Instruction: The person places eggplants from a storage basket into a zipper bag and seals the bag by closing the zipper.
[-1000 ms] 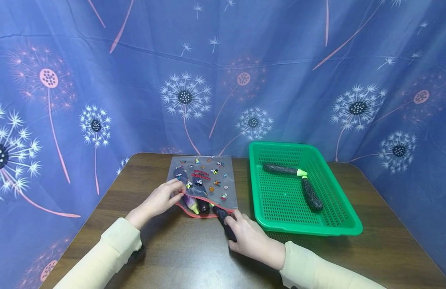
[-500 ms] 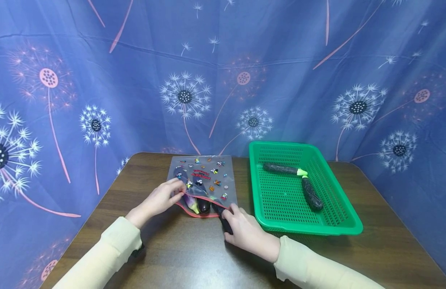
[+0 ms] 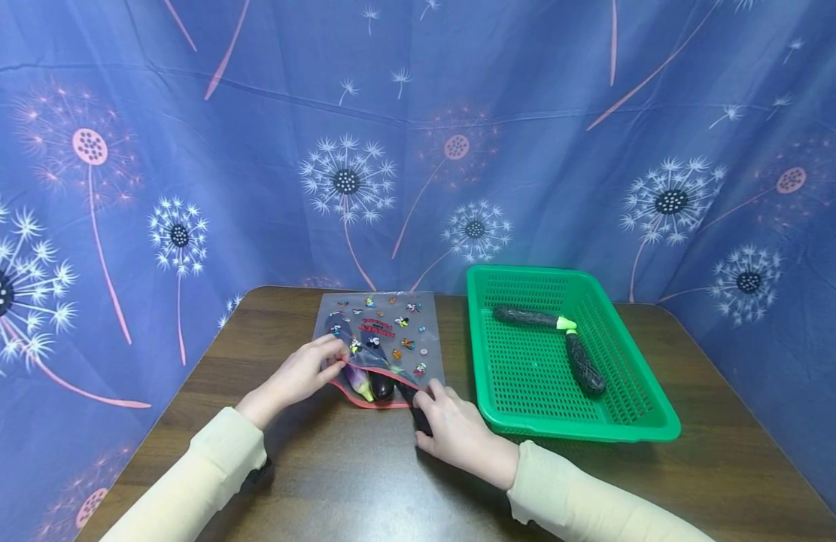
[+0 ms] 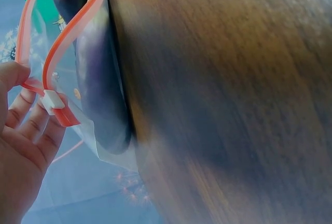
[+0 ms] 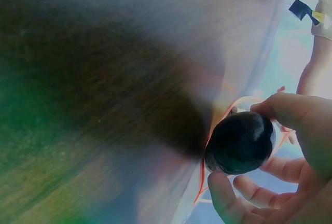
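A clear zip bag (image 3: 418, 320) with cartoon prints and a red zip edge lies on the table, its mouth facing me. My left hand (image 3: 302, 373) pinches the mouth's upper edge, beside a white slider (image 4: 52, 100) in the left wrist view. Inside the bag lie a purple eggplant (image 3: 358, 382) with a pale green tip and a second, dark eggplant (image 3: 382, 388) showing its round end. My right hand (image 3: 458, 433) grips another dark eggplant (image 5: 238, 143) by its thick end. Its front part is inside the mouth at the right; the fingers partly cover the rest.
To the right stands a green plastic basket (image 3: 481, 369) with two dark eggplants in it, one lying crosswise (image 3: 526, 317) and one lengthwise (image 3: 585, 365). A blue dandelion-print curtain (image 3: 275, 188) hangs behind the brown wooden table (image 3: 336, 482).
My right hand has moved slightly forward and left, pushing the dark eggplant further into the bag; its green tip has gone under the film. My left hand has stayed in place.
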Motion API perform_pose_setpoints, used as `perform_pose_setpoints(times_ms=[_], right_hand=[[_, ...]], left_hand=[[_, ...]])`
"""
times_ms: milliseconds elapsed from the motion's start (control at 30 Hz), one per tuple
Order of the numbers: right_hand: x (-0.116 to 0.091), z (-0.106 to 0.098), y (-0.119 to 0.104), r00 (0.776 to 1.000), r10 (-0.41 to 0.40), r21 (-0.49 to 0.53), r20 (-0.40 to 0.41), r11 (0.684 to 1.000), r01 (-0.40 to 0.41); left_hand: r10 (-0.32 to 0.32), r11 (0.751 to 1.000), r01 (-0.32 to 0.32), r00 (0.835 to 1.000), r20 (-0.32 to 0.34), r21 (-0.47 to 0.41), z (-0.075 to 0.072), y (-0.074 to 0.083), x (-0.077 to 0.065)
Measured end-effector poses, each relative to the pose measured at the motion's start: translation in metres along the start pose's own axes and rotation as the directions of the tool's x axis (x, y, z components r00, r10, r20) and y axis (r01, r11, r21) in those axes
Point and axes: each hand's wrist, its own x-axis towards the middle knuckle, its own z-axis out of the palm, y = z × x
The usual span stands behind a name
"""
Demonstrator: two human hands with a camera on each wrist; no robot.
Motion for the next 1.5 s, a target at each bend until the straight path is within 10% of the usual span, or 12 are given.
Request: perform_pose_setpoints(times_ms=[1500], right_hand=[[-0.017,0.001,-0.005,0.987,-0.157,0.015,-0.013,0.987,0.158]], left_hand=[[-0.011,1.0,0.011,1.0,0.005,0.009,0.001,-0.001,-0.001]])
